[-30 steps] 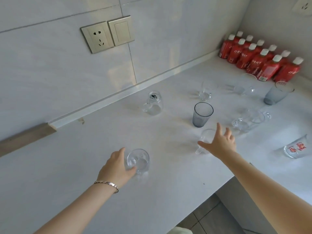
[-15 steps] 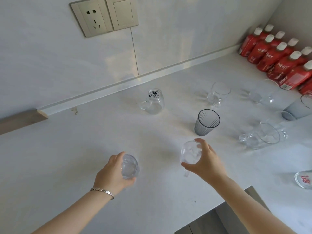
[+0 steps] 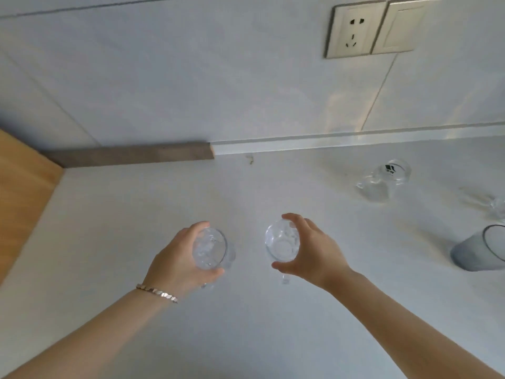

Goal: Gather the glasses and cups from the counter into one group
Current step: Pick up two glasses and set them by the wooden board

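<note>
Both clear glasses, now lifted and carried left: left hand (image 3: 177,259) wraps one glass (image 3: 210,248), right hand (image 3: 308,248) grips the other (image 3: 282,240), side by side above the counter (image 3: 136,214) — grouping begins.

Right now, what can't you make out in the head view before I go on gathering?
- Grey tumbler: cut off by the right edge.
- Clear glass behind it: mostly outside the right edge and blurred.
- Left hand and right hand each grip a clear glass; whether these touch the counter is unclear.
- Logo on the handled jar: too small to read.
</note>
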Demonstrator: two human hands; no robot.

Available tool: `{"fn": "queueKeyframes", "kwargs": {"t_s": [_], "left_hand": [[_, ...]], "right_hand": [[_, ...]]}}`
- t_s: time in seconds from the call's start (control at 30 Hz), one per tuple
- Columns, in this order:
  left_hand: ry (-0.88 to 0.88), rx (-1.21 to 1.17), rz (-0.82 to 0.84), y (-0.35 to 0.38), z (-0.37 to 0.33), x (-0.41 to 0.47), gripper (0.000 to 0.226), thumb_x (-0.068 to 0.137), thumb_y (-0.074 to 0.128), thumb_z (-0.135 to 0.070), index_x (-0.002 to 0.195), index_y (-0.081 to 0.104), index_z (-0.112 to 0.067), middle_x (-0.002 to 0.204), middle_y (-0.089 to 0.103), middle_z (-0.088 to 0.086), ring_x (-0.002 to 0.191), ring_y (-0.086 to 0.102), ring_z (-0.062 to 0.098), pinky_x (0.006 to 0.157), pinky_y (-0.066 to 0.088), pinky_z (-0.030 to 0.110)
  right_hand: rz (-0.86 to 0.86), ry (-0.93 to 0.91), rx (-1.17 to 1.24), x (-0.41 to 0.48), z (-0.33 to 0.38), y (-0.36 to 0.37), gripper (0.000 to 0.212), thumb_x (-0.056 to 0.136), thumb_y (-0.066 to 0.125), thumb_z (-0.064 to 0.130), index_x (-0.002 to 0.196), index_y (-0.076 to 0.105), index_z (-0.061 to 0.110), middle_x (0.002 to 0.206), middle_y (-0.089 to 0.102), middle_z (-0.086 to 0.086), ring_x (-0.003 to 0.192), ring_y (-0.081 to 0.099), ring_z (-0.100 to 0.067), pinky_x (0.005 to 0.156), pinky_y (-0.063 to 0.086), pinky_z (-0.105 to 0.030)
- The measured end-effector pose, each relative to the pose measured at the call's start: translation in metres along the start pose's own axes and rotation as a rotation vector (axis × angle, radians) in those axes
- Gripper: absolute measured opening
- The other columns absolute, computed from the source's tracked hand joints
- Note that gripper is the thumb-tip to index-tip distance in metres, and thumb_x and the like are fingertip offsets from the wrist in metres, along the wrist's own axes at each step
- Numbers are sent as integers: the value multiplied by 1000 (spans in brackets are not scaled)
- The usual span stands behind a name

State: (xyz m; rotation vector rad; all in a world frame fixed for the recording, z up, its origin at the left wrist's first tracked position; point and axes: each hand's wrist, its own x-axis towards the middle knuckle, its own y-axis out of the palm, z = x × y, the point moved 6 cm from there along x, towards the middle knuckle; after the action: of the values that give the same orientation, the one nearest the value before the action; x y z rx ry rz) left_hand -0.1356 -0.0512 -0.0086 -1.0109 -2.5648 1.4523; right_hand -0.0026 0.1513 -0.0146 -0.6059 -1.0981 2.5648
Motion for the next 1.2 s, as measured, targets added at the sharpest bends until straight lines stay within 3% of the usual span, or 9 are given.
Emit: {"fn": "queueKeyframes", "kwargs": {"t_s": [0.13, 0.23, 0.37, 0.57, 0.97, 1.2], "left_hand": [[-84, 0, -84, -63, 74, 4, 83, 42, 74, -49, 119, 43, -43, 109, 50, -18, 103, 59, 13, 87, 51, 35], [-125, -48, -131, -107, 136, 15, 84, 39, 69, -51, 118, 44, -41, 111, 52, -13, 100, 59, 15, 88, 52, 38], [-164, -96, -159, -167, 226, 44, 84, 48, 78, -38, 126, 45, -34, 119, 51, -3, 105, 56, 19, 91, 48, 33], [-205, -37, -257, -240, 332, 117, 81, 56, 83, -18, 129, 47, -19, 128, 48, 10, 113, 53, 26, 95, 45, 33], [-98, -28, -220, -293, 376, 251, 85, 61, 79, -7, 136, 40, -6, 141, 39, 13, 131, 37, 25, 106, 32, 27], [-13, -41, -182, -293, 387, 271, 86, 60, 80, -4, 137, 41, -7, 141, 41, 11, 129, 41, 23, 100, 31, 19]], "right_hand": [[107, -106, -75, 37, 81, 60, 92, 60, 79, 45, 136, 27, 38, 133, 47, 10, 112, 55, -16, 85, 44, -26], [139, -144, -91, 63, 139, 108, 91, 60, 79, 45, 135, 27, 39, 132, 47, 11, 111, 56, -16, 82, 44, -25], [130, -108, -62, 96, 209, 171, 91, 57, 81, 46, 133, 30, 40, 128, 51, 11, 106, 57, -14, 79, 43, -23], [108, -17, 36, 141, 281, 243, 90, 56, 84, 40, 131, 34, 36, 126, 53, 9, 111, 54, -13, 91, 47, -30], [10, 40, 25, 223, 331, 285, 89, 57, 86, 35, 132, 38, 30, 126, 53, 3, 107, 56, -17, 82, 44, -24], [-63, -11, -21, 321, 381, 290, 89, 63, 81, 35, 137, 34, 27, 134, 47, -2, 114, 54, -23, 88, 47, -33]]}}
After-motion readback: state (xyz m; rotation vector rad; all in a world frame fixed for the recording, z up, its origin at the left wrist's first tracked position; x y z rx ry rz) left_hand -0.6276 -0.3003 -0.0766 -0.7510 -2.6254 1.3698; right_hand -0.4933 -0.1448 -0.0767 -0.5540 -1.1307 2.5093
